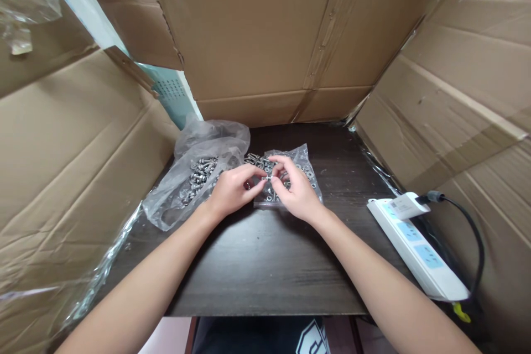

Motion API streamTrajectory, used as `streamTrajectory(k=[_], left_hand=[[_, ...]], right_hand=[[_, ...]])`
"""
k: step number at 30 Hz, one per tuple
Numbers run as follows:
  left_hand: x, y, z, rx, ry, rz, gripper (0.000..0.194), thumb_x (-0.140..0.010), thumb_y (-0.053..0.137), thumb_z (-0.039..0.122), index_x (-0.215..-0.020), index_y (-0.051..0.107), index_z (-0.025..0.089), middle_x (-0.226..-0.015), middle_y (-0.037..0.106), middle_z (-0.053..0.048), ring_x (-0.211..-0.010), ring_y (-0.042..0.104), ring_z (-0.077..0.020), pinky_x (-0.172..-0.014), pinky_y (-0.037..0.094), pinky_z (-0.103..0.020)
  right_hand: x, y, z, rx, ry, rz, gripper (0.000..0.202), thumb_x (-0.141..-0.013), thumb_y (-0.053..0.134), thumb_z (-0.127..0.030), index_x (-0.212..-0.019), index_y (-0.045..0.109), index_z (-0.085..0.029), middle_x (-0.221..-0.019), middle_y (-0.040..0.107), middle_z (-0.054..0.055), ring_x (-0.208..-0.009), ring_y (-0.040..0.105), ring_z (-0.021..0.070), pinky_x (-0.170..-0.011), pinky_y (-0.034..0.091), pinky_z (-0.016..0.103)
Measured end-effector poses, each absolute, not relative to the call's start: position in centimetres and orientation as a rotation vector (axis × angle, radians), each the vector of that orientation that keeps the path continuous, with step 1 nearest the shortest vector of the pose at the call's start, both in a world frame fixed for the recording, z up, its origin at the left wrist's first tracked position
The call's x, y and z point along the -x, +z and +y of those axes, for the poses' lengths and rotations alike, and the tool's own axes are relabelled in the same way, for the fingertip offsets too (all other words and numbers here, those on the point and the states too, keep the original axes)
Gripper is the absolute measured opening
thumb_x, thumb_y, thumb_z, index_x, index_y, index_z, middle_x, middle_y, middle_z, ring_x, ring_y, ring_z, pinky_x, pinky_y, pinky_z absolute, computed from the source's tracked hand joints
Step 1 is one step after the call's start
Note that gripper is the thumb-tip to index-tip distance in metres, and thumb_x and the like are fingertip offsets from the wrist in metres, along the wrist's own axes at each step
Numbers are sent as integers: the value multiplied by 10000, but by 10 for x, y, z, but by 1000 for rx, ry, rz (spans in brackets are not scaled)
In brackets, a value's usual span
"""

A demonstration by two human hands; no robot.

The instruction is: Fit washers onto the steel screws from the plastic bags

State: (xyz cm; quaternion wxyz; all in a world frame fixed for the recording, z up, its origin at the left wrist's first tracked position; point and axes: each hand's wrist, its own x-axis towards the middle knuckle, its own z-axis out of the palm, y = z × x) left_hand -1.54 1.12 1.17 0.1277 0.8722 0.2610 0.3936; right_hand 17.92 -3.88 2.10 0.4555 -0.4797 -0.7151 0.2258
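My left hand (236, 189) and my right hand (297, 191) meet over the middle of the table, fingertips closed in a pinch. Between them is a small silver bolt (267, 178), held from both ends; whether a washer or nut sits on it is too small to tell. Under my right hand lies a flat clear plastic bag (313, 177) with loose washers and nuts on it. Several bolts (254, 160) are heaped just behind the fingers. Left of my left hand, a larger crumpled clear bag (166, 207) holds a pile of bolts (203, 171).
A dark wooden table (265, 265) carries everything. Cardboard walls (257, 27) enclose its back and both sides. Along the right edge lies a white power strip (440, 282) with a black plug and cable (481, 238).
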Motion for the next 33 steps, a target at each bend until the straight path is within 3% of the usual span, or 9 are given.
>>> streamTrajectory(k=[3,5,10,16,19,21,26,33], left_hand=[[15,12,10,-2527,1147,768,91,-966,646,238,-1004,697,173,-919,753,-31,-627,656,-99,-626,525,-212],[15,13,10,-2524,1146,766,96,-968,642,244,-1003,698,174,-921,753,-33,-628,656,-99,-626,525,-212],[14,13,9,-2514,1149,776,91,-967,645,236,-999,700,172,-904,750,-28,-628,653,-96,-627,521,-207],[14,13,9,-2512,1176,791,65,-959,654,213,-985,697,172,-914,752,-22,-637,655,-92,-623,513,-199],[15,13,9,-2491,1241,844,66,-959,660,219,-986,697,171,-896,752,-20,-627,653,-93,-616,515,-200],[15,14,10,-2470,1269,869,69,-959,662,222,-989,699,172,-882,749,-18,-619,651,-94,-612,518,-200],[15,13,11,-2466,1249,855,75,-957,663,231,-984,698,171,-904,754,-23,-608,650,-92,-607,525,-201],[13,11,9,-2477,1225,858,76,-958,664,232,-996,699,177,-933,760,-26,-625,658,-96,-625,528,-208]], right_hand=[[-178,20,-39,1168,505,-1769,523,-797,576,-138,-1308,523,-238,-1125,648,77,-974,644,218,-774,545,348],[-178,20,-40,1162,473,-1781,532,-788,590,-143,-1308,528,-242,-1146,656,80,-997,648,229,-792,546,357],[-181,22,-42,1321,529,-1779,296,-996,497,-304,-1272,585,-241,-801,683,2,-717,658,198,-718,513,347],[-182,23,-44,1215,455,-1764,362,-996,543,-368,-1331,549,-233,-1060,717,57,-882,692,213,-782,534,344],[-182,25,-45,1279,515,-1794,322,-1036,468,-377,-1304,577,-237,-782,692,-3,-721,673,197,-701,512,325],[-183,25,-44,1343,533,-1799,308,-1047,440,-373,-1277,598,-243,-699,658,-21,-642,647,187,-651,490,317],[-182,22,-42,1229,442,-1757,420,-936,548,-242,-1355,531,-236,-1185,697,93,-848,686,199,-720,549,345],[-180,22,-43,1095,514,-1707,435,-870,537,-156,-1298,536,-232,-1068,733,68,-751,690,174,-711,572,350]])
